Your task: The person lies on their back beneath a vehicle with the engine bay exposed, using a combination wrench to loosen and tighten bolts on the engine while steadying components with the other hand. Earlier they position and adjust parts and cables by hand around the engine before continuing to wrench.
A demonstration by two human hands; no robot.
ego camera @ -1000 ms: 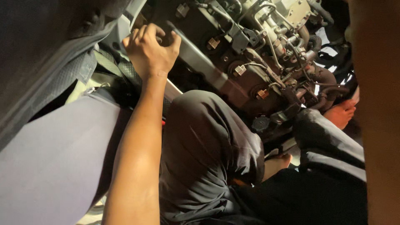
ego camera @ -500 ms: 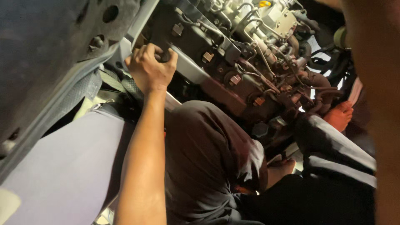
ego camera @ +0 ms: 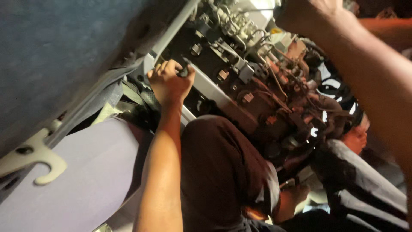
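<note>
My left hand reaches up to the engine and is closed around a small dark tool handle pressed against the engine's left side. My right arm comes in from the right edge. My right hand is at the top of the view over the engine's pipes, and its fingers are cut off by the frame edge, so what it holds is hidden. Metal fuel lines and bolts run across the engine's upper part.
Another person in a dark shirt bends over below the engine, one hand low at the centre right. A blue-grey panel with a pale metal hook bracket fills the left. A lilac surface lies below it.
The view has tilted, so the engine sits further right. My left hand stays gripped at the same spot on the engine. My right hand has come into view at the top.
</note>
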